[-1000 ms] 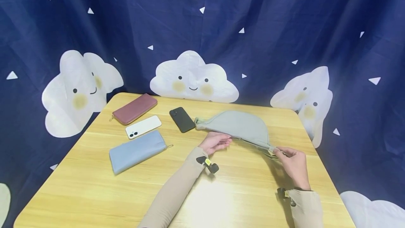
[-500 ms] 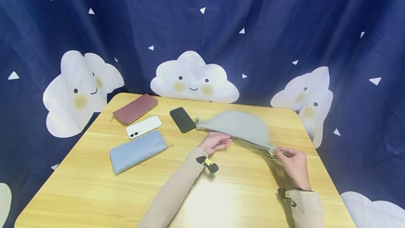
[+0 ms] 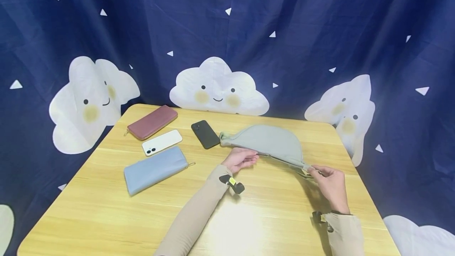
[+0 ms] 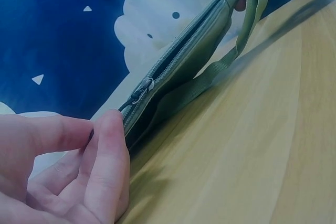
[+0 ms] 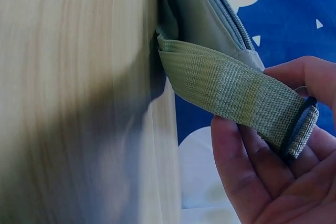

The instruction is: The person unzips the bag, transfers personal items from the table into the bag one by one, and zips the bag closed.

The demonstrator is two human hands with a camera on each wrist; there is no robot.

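A grey-green belt bag (image 3: 270, 139) with a curved top lies toward the back right of the table. Along its near edge, my left hand (image 3: 240, 160) pinches the dark cord of the zipper pull (image 4: 133, 100) between thumb and fingers. From the slider toward the right end, the zip's teeth (image 4: 181, 51) stand apart in a narrow gap. My right hand (image 3: 330, 185) grips the bag's right end, where the webbing strap (image 5: 226, 85) with its black buckle (image 5: 299, 129) hangs across the fingers. That end is raised off the table, casting a shadow.
Left of the bag lies a black phone (image 3: 205, 134), close to its left tip. Farther left are a white phone (image 3: 162, 143), a dark red wallet (image 3: 152, 122) and a light blue wallet (image 3: 155, 170). A blue curtain (image 3: 227, 31) hangs behind the wooden table (image 3: 106, 216).
My left hand has shifted very slightly left along the zip. The right hand keeps its grip on the bag's end, and the bag stays in place.
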